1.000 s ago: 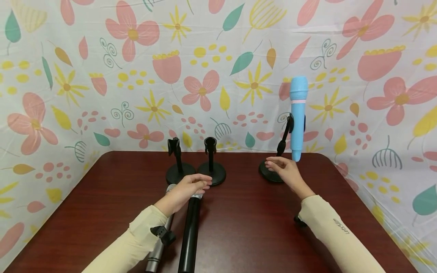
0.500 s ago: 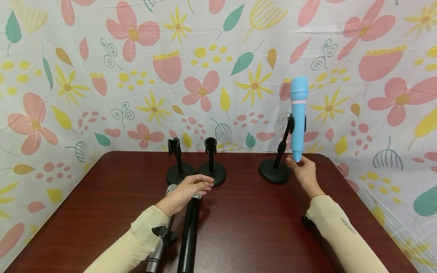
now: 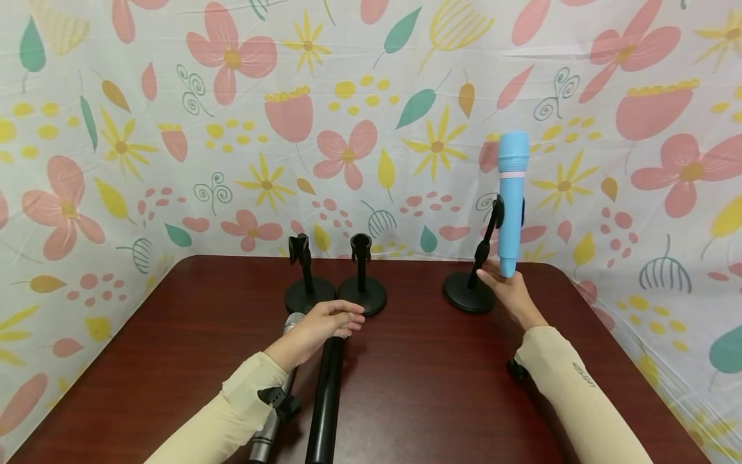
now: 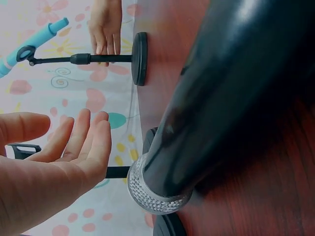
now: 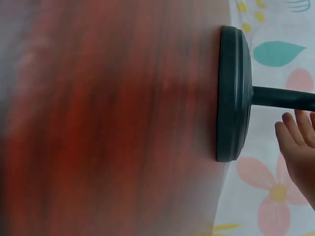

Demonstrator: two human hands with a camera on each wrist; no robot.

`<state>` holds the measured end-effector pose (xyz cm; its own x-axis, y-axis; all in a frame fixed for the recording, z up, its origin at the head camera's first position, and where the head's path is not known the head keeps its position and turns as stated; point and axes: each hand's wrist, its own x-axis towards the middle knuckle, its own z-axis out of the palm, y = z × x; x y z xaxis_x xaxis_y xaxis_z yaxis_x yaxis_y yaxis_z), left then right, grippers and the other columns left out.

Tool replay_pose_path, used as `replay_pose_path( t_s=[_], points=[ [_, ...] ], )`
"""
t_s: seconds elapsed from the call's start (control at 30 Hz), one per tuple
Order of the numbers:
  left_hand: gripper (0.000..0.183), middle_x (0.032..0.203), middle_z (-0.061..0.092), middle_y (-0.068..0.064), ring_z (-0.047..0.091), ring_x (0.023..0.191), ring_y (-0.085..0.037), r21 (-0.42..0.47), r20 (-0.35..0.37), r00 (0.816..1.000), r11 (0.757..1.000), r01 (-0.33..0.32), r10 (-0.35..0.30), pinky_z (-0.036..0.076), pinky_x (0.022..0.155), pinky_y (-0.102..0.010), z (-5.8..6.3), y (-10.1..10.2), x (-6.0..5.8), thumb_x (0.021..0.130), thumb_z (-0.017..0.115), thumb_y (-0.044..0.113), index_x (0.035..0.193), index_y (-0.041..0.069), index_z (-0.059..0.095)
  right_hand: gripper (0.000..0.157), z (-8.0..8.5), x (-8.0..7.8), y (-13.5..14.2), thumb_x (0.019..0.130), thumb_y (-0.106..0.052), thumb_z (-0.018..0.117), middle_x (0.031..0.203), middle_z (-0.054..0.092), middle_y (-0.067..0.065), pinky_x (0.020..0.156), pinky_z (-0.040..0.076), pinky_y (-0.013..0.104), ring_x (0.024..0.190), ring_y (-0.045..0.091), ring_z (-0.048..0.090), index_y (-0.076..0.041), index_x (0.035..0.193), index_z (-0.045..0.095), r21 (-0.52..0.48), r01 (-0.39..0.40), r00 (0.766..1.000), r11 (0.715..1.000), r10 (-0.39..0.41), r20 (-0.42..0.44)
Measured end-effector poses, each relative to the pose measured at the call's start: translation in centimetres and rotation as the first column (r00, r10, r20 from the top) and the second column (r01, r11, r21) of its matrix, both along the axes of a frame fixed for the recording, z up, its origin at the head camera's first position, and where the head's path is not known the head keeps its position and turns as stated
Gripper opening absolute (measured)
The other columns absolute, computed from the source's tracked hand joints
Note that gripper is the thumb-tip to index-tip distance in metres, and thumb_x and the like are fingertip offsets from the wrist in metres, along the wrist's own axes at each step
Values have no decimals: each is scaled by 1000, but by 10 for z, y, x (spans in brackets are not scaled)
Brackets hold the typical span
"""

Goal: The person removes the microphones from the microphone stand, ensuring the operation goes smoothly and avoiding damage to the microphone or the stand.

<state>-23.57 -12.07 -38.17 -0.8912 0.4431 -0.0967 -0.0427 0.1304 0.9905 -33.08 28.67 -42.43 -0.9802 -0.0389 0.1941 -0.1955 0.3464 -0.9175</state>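
In the head view a light blue microphone [image 3: 509, 206] sits upright in the clip of the right-hand black stand [image 3: 470, 291]. My right hand [image 3: 513, 298] is beside that stand's pole, just below the microphone's lower end. Its fingers are extended, with fingertips right at the pole in the right wrist view. My left hand [image 3: 317, 327] hovers with loosely bent fingers over the head ends of two microphones. One is a black microphone [image 3: 326, 399] with a silver mesh head, the other a silver-grey microphone [image 3: 268, 428] partly hidden under my left forearm.
Two more black stands, the left one [image 3: 307, 293] and the middle one [image 3: 362, 293], stand side by side toward the back with bare clips. A flower-patterned cloth [image 3: 382, 84] hangs behind the brown table [image 3: 417, 386].
My right hand has moved right from in front of the stand's base, then back slightly toward the pole under the blue microphone. The left hand stays nearly still. The view shifts slightly.
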Motion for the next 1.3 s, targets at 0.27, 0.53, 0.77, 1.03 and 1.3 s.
replay_pose_path(
  t_s=[0.27,0.53,0.77,1.03,1.3],
  points=[
    [32,123,59,-24,56,116,-38,16,-3,999,999,34,-34,46,98,-46,-1,-1,2,99,47,7,127,-6,54,43,14,-4,-9,100,-14,54,127,60,13,109,30,53,131,43,39,10,134,48,-19,-46,997,999,45,-56],
    [32,118,62,-21,58,114,-37,33,-6,999,999,43,-43,49,95,-41,-1,-1,1,98,48,6,126,-8,54,37,22,1,-14,97,-9,57,99,64,-19,101,44,30,115,14,58,10,128,54,-48,-49,996,998,45,-71],
    [32,119,61,-22,58,113,-36,28,-4,999,999,43,-43,49,96,-41,0,-1,-1,98,48,5,127,-7,54,43,10,-8,-8,97,-19,60,103,68,-12,90,48,17,101,-5,59,10,128,55,-41,-25,997,999,22,-71],
    [32,120,61,-22,56,115,-39,31,4,999,999,42,-42,48,97,-42,-1,-3,-2,98,48,6,127,-7,54,37,6,-3,-13,95,-17,62,109,65,29,84,52,18,96,1,64,17,109,61,-24,-16,985,1000,12,-174],
    [33,119,62,-20,63,106,-24,49,7,999,998,46,-46,47,98,-45,0,-3,-2,99,48,5,128,-9,52,31,13,0,-26,93,-13,65,98,65,28,81,54,22,92,1,65,18,90,62,-11,-15,978,1000,12,-210]
  ],
)
